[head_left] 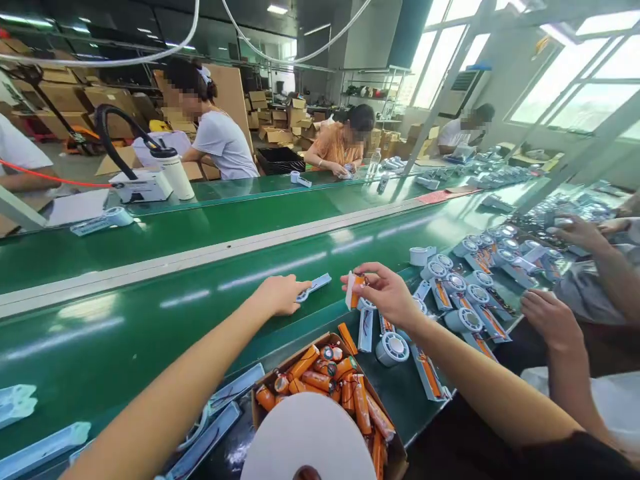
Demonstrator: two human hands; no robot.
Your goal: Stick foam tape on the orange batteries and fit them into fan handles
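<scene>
My left hand is over the green belt, its fingers closed on the round end of a light blue plastic casing half. The fingertips are partly hidden there. In my right hand, thumb and fingers pinch an orange-wrapped battery pack with a white strip along its side. Just below that hand, several light blue fan casings lie at the bench edge, some with orange battery packs in their handles. A cardboard box of orange battery packs stands nearest me, partly covered by a white paper roll.
More blue casing parts lie at the lower left. A co-worker's hands are close on the right, beside a pile of casings. Across the green belt sit other people, near a white fume extractor. Cables hang overhead.
</scene>
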